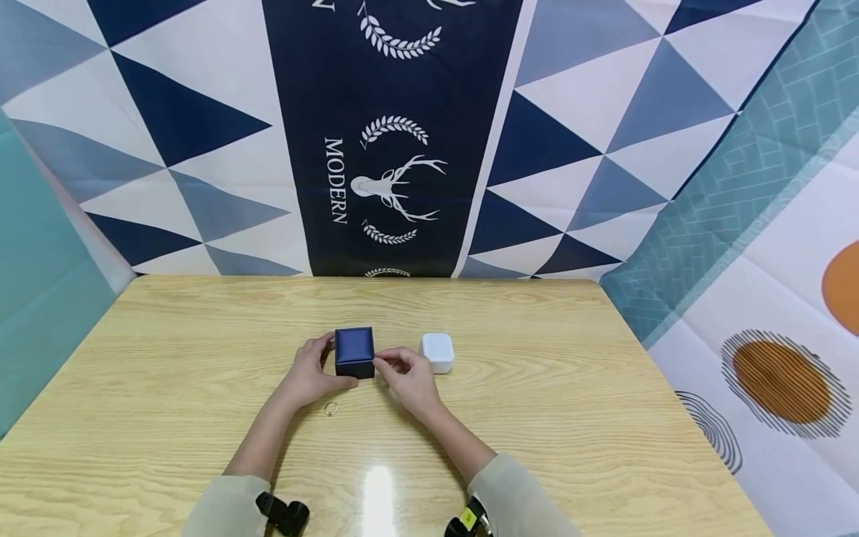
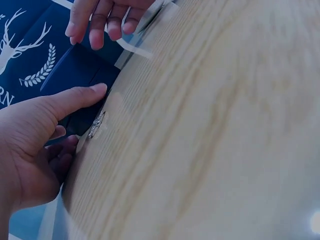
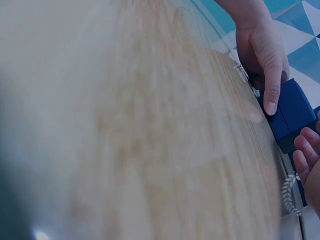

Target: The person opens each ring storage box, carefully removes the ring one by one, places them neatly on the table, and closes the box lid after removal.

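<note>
A dark blue jewelry box [image 1: 354, 349] sits closed on the wooden table. My left hand [image 1: 313, 377] grips it from the left, with the thumb along its near lower side and the fingers round the far left side. On the other side, my right hand [image 1: 408, 379] has its thumb and index finger pinched at the box's right edge. The right hand's other fingers are loosely bent in the left wrist view. A thin ring [image 1: 331, 408] lies on the table just in front of the left thumb.
A small white box [image 1: 437, 352] with rounded corners stands close behind the right hand's knuckles. The wooden table [image 1: 570, 418] ends at a patterned cloth [image 1: 396, 186] hanging along the far edge. More cloth hangs at the left and right sides.
</note>
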Action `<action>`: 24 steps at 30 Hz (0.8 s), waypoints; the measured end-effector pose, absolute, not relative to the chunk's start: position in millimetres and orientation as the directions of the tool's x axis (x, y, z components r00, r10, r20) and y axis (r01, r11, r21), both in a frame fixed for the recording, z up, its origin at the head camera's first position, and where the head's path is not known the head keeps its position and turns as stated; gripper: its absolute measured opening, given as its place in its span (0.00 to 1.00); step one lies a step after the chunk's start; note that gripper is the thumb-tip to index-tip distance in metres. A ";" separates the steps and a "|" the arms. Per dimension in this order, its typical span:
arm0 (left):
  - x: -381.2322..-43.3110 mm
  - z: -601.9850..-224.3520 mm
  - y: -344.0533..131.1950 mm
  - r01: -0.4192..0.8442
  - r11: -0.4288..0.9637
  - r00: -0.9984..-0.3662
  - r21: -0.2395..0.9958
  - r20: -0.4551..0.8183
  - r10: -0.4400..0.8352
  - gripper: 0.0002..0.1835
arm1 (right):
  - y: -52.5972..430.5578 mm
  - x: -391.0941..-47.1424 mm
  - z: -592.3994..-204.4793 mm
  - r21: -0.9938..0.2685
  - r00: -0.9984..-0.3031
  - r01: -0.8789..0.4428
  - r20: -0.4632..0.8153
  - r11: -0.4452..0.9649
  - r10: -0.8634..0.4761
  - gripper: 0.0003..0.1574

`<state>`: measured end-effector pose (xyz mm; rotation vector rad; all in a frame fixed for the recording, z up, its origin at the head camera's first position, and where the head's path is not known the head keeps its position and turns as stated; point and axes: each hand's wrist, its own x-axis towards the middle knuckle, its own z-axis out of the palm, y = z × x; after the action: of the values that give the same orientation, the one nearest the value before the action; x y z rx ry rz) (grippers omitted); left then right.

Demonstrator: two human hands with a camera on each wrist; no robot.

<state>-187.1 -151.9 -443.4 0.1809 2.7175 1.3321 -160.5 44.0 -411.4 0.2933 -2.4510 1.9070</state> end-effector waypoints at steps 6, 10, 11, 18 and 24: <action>-185.3 -441.4 -157.3 0.060 0.518 -0.979 0.853 -0.051 0.198 0.57 | 46.4 -158.1 -406.0 -0.953 -0.982 -0.163 0.133 0.254 -0.133 0.10; -182.9 -437.6 -161.1 0.072 0.481 -0.978 0.874 -0.033 0.207 0.56 | 50.6 -157.5 -401.7 -0.947 -0.979 -0.189 0.162 0.260 -0.124 0.09; -182.0 -436.0 -162.0 0.074 0.480 -0.979 0.874 -0.029 0.203 0.56 | 51.7 -157.3 -400.5 -0.948 -0.979 -0.193 0.166 0.255 -0.122 0.09; -173.9 -422.0 -170.1 0.097 0.500 -0.986 0.860 0.014 0.168 0.52 | 58.4 -157.8 -397.2 -0.940 -0.973 -0.225 0.204 0.255 -0.104 0.08; -164.9 -412.4 -169.4 0.101 0.507 -0.990 0.856 0.035 0.138 0.45 | 62.6 -157.2 -393.2 -0.934 -0.972 -0.233 0.218 0.270 -0.086 0.08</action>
<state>-164.9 -169.4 -412.4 0.2140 2.6941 1.5271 -157.2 62.6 -393.2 0.3044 -2.4026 1.8013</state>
